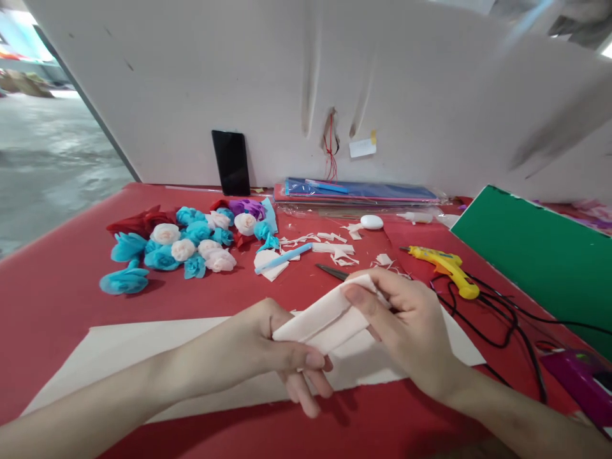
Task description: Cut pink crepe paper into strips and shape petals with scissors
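Head view: I'm seeing left hand [262, 344] and right hand [411, 331] pinching opposite ends of folded white strip [321, 316]; dark blade [331, 271], possibly scissors, is lying on far side.

A black phone [231, 163] against the white wall [167, 76], left of red strings [330, 156] and a pale card [362, 149].

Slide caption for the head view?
Left hand and right hand hold folded white paper; paper flowers and a glue gun lie beyond.

Folded paper [315, 320] partly behind fingers [370, 308]
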{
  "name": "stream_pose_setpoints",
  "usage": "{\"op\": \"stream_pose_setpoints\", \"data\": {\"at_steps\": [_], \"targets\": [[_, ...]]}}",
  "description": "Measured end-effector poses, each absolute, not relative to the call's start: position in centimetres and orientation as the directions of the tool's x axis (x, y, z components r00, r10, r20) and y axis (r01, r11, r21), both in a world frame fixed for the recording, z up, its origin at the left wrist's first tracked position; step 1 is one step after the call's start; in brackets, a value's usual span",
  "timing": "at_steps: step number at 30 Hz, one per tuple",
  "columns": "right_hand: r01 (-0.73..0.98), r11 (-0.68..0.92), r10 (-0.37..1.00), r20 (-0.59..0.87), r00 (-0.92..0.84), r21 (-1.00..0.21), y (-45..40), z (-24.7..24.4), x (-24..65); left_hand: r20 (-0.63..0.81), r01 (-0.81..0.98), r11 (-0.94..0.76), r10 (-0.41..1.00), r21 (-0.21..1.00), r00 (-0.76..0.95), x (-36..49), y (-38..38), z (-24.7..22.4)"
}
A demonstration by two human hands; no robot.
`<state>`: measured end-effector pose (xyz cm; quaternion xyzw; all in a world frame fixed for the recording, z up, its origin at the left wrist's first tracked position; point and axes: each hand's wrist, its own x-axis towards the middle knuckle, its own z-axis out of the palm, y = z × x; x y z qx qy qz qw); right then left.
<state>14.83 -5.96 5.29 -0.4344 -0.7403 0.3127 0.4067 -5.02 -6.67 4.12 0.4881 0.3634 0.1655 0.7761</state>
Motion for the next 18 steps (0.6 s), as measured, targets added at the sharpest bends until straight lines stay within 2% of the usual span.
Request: {"op": "stream_pose_setpoints", "data": {"at_steps": [4,7,12,15,18], "targets": [[0.216,0.287,0.932,0.221,-0.288,-0.933,-6.0,5.2,14.8,-0.377,0.098,0.439,0.615,0.893,0.693,-5.3,-6.5,4.6],[0.116,0.193,0.949,0.155,-0.276,-0.974,-5.8,5.3,14.8,-0.31,0.098,0.342,0.65,0.935,0.693,-5.7,-6.0,4.7],[0.068,0.147,0.958,0.125,-0.256,-0.987,-5.1,5.5,14.6,-0.137,0.09,0.104,0.83,0.99,0.541,-7.2,-4.3,4.5],[0.068,0.124,0.958,0.102,-0.267,-0.99,-4.8,5.2,14.4,-0.078,0.054,0.06,0.89,0.997,0.45,-7.6,-3.8,3.9],[0.014,0.066,0.971,0.061,-0.232,-0.998,-4.8,4.5,14.2,-0.023,-0.091,0.069,0.902,0.993,0.431,-7.1,-4.3,3.2]]}}
